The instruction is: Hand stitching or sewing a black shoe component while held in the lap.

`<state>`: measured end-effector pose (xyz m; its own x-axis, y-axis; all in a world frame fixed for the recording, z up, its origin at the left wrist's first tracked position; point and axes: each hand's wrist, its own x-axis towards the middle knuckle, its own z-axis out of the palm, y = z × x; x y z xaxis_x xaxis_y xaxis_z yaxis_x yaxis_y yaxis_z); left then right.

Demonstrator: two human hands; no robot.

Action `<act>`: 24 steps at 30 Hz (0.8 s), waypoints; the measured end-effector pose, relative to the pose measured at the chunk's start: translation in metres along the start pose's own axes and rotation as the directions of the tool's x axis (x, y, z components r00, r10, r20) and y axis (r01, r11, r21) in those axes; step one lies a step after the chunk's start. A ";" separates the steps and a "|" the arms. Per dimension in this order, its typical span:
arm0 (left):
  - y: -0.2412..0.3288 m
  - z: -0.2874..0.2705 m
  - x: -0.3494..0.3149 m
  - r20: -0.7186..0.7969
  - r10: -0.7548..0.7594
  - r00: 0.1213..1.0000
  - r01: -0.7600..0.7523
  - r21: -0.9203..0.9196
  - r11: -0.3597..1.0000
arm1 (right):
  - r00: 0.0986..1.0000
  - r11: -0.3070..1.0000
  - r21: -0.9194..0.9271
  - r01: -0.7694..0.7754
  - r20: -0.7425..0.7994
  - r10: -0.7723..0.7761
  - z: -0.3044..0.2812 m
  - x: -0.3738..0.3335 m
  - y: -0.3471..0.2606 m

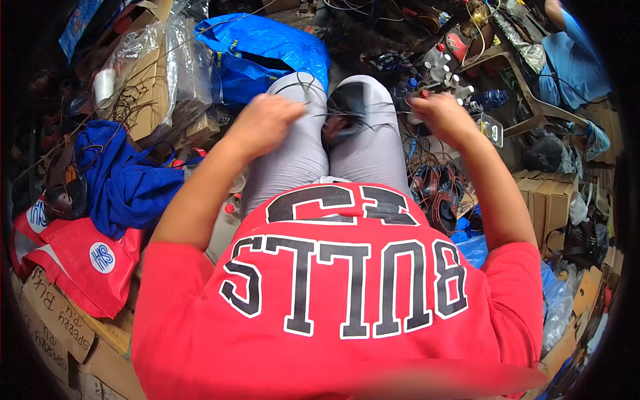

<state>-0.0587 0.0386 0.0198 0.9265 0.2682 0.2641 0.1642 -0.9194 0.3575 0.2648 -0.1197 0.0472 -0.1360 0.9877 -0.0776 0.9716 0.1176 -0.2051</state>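
Blue bag [250, 41] ahead; bottles [440, 72] near right hand [445, 119], which grips cord [381, 125].

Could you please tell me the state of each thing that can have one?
Left hand: curled shut on cord
Right hand: curled shut on cord
Dark cord: strung between the hands, partly blurred
Dark shoe-like item: blurred, between the trouser legs
Shiny blue bag: crumpled
Blue cloth: bunched up
Red bag: creased, lying down
Clear bottles: clustered, several capped
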 end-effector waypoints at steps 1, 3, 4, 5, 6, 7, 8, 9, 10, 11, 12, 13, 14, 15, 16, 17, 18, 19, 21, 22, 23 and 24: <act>-0.003 -0.012 -0.014 0.032 -0.170 0.985 0.171 -0.021 0.985 | 0.969 0.971 0.015 -0.238 0.071 0.237 -0.008 -0.011 0.007; -0.009 -0.031 -0.023 0.096 -0.457 0.884 0.464 -0.283 0.839 | 0.865 0.590 0.675 -0.443 0.148 0.480 -0.022 -0.019 0.012; -0.008 -0.038 -0.021 0.062 -0.491 0.869 0.455 -0.489 0.744 | 0.870 0.481 0.801 -0.356 0.097 0.483 -0.030 -0.013 0.012; -0.004 -0.043 -0.015 0.126 -0.540 0.832 0.479 -0.653 0.587 | 0.892 0.431 0.883 -0.187 -0.032 0.451 -0.037 -0.005 0.006; 0.002 -0.046 -0.005 0.027 -0.501 0.865 0.342 -0.762 0.550 | 0.901 0.365 0.925 -0.108 -0.063 0.429 -0.039 0.010 -0.005; 0.011 -0.046 0.009 -0.059 -0.434 0.899 0.181 -0.852 0.492 | 0.871 0.297 0.953 -0.054 -0.101 0.482 -0.040 0.025 -0.018; 0.025 -0.043 0.022 -0.077 -0.421 0.904 0.120 -0.899 0.422 | 0.915 0.225 0.964 0.142 -0.214 0.343 -0.037 0.039 -0.037; 0.038 -0.039 0.036 -0.111 -0.377 0.919 0.026 -0.940 0.340 | 0.918 0.142 0.947 0.289 -0.316 0.238 -0.034 0.051 -0.056; 0.054 -0.034 0.044 -0.120 -0.246 0.962 -0.052 -0.963 0.265 | 0.941 -0.032 0.955 0.296 -0.286 0.181 -0.032 0.058 -0.073; 0.066 -0.029 0.046 -0.065 -0.111 0.992 -0.042 -0.980 0.194 | 0.973 -0.196 0.953 0.231 -0.224 0.055 -0.033 0.059 -0.086; 0.076 -0.022 0.043 0.026 -0.042 0.999 0.030 -0.996 0.082 | 0.985 -0.232 0.961 0.150 -0.165 -0.044 -0.033 0.055 -0.094; 0.078 -0.017 0.035 0.148 0.019 0.989 0.148 -0.989 -0.001 | 0.989 -0.159 0.984 0.079 -0.097 -0.110 -0.034 0.047 -0.095; 0.074 -0.013 0.024 0.230 -0.051 0.972 0.236 -0.935 0.265 | 0.992 0.195 0.981 0.017 0.008 -0.127 -0.032 0.033 -0.091; 0.063 -0.010 0.010 0.240 -0.088 0.967 0.252 -0.837 0.485 | 0.992 0.524 0.852 0.016 0.051 -0.113 -0.028 0.017 -0.081; 0.042 -0.011 -0.003 0.120 -0.119 0.986 0.167 -0.583 0.795 | 0.986 0.656 0.746 -0.116 0.167 -0.015 -0.019 0.004 -0.066; 0.016 -0.017 -0.018 -0.031 0.010 0.999 -0.018 -0.268 0.963 | 0.984 0.728 0.675 -0.120 0.181 -0.005 -0.009 -0.013 -0.046; -0.016 -0.033 -0.037 -0.054 -0.026 0.998 0.022 -0.082 0.996 | 0.971 0.823 0.521 -0.227 0.186 0.150 -0.004 -0.034 -0.019; -0.048 -0.057 -0.056 -0.115 -0.104 0.988 0.111 0.053 0.992 | 0.979 0.875 0.440 -0.204 0.092 0.182 -0.003 -0.057 0.012; -0.108 -0.133 -0.102 -0.267 -0.330 0.905 0.367 0.103 0.924 | 0.900 0.875 0.286 -0.389 -0.083 0.427 -0.011 -0.116 0.078; -0.130 -0.178 -0.132 -0.333 -0.548 0.768 0.604 0.090 0.792 | 0.745 0.742 0.177 -0.647 -0.058 0.664 -0.026 -0.156 0.110; -0.149 -0.228 -0.158 -0.494 -0.578 0.650 0.743 0.251 0.621 | 0.734 0.718 0.329 -0.613 -0.098 0.672 -0.039 -0.198 0.138; -0.158 -0.273 -0.187 -0.536 -0.629 0.562 0.826 0.397 0.400 | 0.587 0.605 0.164 -0.779 -0.146 0.796 -0.056 -0.246 0.159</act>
<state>-0.3499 0.2123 0.1584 0.2361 0.8837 0.4042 0.9655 -0.2602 0.0049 0.4639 -0.3384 0.0888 0.7224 0.6884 -0.0660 0.6615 -0.7157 -0.2239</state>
